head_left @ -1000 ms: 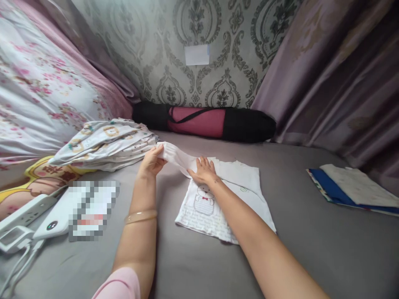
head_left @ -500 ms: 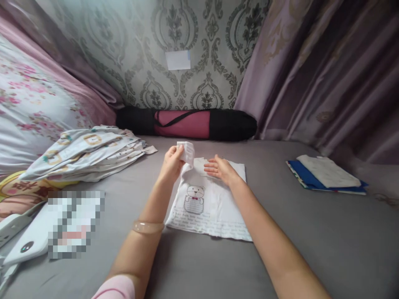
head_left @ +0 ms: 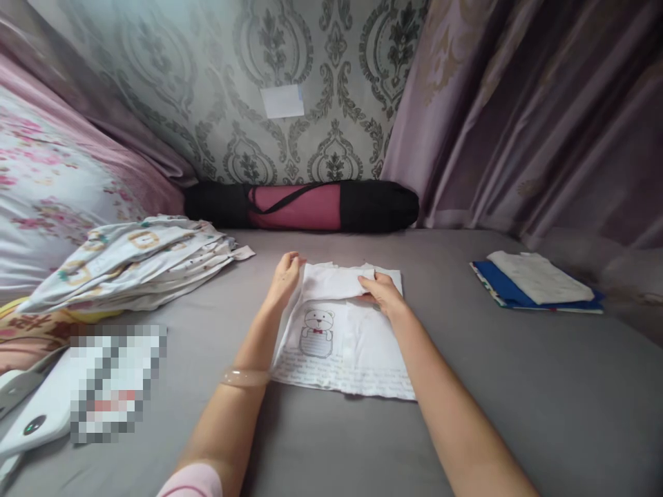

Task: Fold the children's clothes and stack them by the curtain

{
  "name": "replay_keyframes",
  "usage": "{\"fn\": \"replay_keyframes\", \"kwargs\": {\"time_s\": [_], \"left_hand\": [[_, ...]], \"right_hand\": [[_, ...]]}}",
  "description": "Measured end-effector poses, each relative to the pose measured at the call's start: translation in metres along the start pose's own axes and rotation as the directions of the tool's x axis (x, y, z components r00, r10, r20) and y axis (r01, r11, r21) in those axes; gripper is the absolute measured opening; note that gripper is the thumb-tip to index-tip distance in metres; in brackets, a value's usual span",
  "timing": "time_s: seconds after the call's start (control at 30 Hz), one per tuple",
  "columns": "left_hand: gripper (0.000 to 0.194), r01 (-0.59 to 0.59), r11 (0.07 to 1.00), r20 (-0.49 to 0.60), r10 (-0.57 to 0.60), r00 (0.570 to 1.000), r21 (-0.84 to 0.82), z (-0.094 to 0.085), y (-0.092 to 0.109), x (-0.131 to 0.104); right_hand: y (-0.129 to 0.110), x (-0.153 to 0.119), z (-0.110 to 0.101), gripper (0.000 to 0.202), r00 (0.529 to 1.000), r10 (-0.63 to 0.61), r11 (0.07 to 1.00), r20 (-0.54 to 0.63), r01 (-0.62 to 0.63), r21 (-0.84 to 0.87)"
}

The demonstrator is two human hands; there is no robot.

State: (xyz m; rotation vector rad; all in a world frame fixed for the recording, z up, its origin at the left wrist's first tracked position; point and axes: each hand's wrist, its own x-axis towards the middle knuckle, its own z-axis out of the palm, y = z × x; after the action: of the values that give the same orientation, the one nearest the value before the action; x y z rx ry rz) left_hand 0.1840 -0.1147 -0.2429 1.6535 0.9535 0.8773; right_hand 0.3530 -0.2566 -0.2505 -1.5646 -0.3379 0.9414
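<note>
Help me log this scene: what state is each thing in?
White garment: laid flat, strip folded across its top
Left hand: by garment's upper-left corner, grip unclear
Right hand: pinching that strip
Clothes pile: loosely heaped
Stack at right: folded
Long bag: lying flat
White device: lying flat
Right curtain: hanging

The grey sheet bears a white garment, long bag and, seemingly, folded clothes.
</note>
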Motion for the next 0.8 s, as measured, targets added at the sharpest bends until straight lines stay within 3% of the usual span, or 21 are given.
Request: {"fn": "replay_keyframes", "kwargs": {"time_s": [0.17, 0.3, 0.47, 0.53, 0.6, 0.67, 0.8], "left_hand": [[0.05, -0.173, 0.897, 0.223, 0.086, 0.971, 0.407, 0.013, -0.037, -0.001], [0.056, -0.336, 0.761, 0.341, 0.159, 0.926, 0.556, 0.022, -0.057, -0.002], [0.053, -0.376, 0.676, 0.367, 0.165, 0.915, 0.634, 0.019, -0.059, -0.003], [0.052, -0.365, 0.668, 0.355, 0.159, 0.921, 0.648, 0.017, -0.052, -0.004], [0.051, -0.37, 0.656, 0.336, 0.185, 0.924, 0.658, 0.019, -0.043, -0.007], [0.049, -0.402, 0.636, 0.339, 0.227, 0.913, 0.658, 0.024, -0.033, -0.011], [0.05, -0.492, 0.559, 0.451, 0.222, 0.864, 0.667, 0.037, -0.021, -0.022]], "right_hand": [[0.008, 0.008, -0.002, 0.017, 0.973, -0.217, 0.939, -0.084, 0.184, -0.29], [0.007, 0.006, -0.007, 0.027, 0.924, -0.342, 0.718, -0.168, 0.143, -0.681], [0.009, -0.011, -0.007, 0.042, 0.901, -0.399, 0.519, -0.169, 0.07, -0.852], [0.01, -0.015, -0.005, 0.046, 0.859, -0.49, 0.444, -0.146, 0.102, -0.89], [0.012, -0.016, 0.001, 0.05, 0.798, -0.598, 0.346, -0.073, 0.175, -0.922], [0.013, -0.014, 0.009, 0.051, 0.752, -0.653, 0.235, 0.09, 0.314, -0.92], [0.021, -0.009, 0.032, 0.053, 0.695, -0.575, 0.065, 0.432, 0.565, -0.823]]}}
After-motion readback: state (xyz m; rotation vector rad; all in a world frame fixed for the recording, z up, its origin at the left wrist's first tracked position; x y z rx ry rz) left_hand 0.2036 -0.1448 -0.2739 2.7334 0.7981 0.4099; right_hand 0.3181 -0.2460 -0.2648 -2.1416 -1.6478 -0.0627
